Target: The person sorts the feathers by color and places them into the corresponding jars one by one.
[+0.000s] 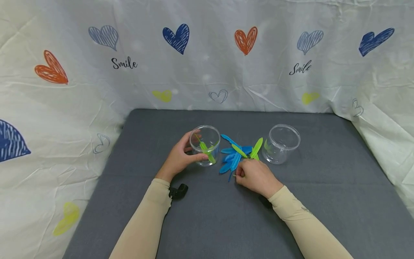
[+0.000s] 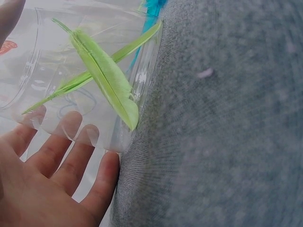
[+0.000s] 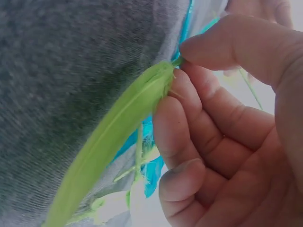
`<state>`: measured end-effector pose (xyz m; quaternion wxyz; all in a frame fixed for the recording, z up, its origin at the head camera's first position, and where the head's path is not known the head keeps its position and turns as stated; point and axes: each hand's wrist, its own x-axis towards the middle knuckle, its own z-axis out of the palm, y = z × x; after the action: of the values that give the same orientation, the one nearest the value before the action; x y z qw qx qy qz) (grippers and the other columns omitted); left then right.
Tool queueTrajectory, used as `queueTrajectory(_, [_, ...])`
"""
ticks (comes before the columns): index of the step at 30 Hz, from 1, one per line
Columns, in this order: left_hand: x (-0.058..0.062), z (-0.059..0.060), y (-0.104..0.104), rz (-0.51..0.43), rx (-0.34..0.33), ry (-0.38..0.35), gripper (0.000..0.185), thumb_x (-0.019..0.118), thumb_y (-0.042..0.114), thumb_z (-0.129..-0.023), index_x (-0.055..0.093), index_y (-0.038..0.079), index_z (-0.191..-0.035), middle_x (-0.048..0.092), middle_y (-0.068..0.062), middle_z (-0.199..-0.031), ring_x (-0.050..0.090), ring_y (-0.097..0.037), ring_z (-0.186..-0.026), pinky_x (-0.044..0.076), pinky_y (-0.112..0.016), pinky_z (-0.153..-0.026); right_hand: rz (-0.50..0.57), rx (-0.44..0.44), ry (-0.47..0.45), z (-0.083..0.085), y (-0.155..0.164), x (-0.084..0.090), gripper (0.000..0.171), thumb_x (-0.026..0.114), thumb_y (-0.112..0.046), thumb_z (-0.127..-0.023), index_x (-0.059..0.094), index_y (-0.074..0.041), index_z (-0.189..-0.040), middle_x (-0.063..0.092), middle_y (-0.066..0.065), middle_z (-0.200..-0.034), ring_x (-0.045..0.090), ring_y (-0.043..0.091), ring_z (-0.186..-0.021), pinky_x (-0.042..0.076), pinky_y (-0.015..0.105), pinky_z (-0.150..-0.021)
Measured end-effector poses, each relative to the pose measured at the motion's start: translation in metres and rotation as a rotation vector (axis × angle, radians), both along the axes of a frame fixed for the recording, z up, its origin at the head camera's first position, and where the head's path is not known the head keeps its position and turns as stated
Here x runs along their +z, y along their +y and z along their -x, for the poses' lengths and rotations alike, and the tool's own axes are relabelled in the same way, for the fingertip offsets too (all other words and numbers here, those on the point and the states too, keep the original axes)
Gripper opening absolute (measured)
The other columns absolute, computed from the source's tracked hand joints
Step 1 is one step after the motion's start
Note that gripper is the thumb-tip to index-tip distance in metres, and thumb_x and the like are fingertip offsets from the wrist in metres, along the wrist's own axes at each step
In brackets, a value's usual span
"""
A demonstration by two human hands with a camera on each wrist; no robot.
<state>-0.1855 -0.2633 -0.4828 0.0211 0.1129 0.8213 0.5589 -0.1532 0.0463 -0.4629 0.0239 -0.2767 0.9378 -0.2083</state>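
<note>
Left hand [image 1: 177, 158] wraps clear jar [image 1: 205, 144], two green feathers inside. Right hand [image 1: 255, 176] pinches green feather [image 3: 113, 142] by quill between thumb and forefinger, above blue feather pile [image 1: 232, 158]; second jar [image 1: 280, 143] beyond.

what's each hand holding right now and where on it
The left hand grips the clear jar round its side wall. The right hand pinches a green feather by its quill end.

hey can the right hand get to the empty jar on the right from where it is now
Probably yes. The right hand, pinching a green feather, is close to the empty jar, with only bare grey mat between them.
</note>
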Motion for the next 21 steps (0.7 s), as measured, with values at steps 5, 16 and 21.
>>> queueTrajectory(5, [0.002,-0.001,0.0,0.004,0.001,-0.004,0.097,0.095,0.041,-0.085,0.041,0.034,-0.166,0.054,0.001,-0.162,0.051,-0.025,-0.151,0.044,-0.057,-0.125,0.033,0.007,-0.007,0.003,-0.001,0.005,0.016,0.079,-0.014,-0.091,0.073,-0.021,-0.077,0.063,-0.011,-0.07,0.053,0.003,-0.061,0.048,0.024,-0.057])
queueTrajectory(16, [0.001,-0.001,-0.001,0.009,0.005,0.0,0.097,0.094,0.046,-0.084,0.04,0.04,-0.165,0.053,0.002,-0.161,0.051,-0.026,-0.151,0.045,-0.053,-0.125,0.159,-0.005,-0.004,0.016,-0.014,0.031,0.009,0.076,-0.018,-0.097,0.075,-0.021,-0.087,0.069,-0.008,-0.084,0.06,0.005,-0.073,0.054,0.027,-0.068])
queueTrajectory(21, [0.0,0.0,-0.001,0.011,0.007,0.003,0.099,0.094,0.049,-0.083,0.04,0.038,-0.166,0.054,0.002,-0.16,0.051,-0.025,-0.151,0.045,-0.051,-0.125,0.232,0.001,0.017,0.026,-0.024,0.051,0.006,0.076,-0.019,-0.099,0.076,-0.02,-0.093,0.071,-0.006,-0.092,0.065,0.007,-0.082,0.058,0.029,-0.074])
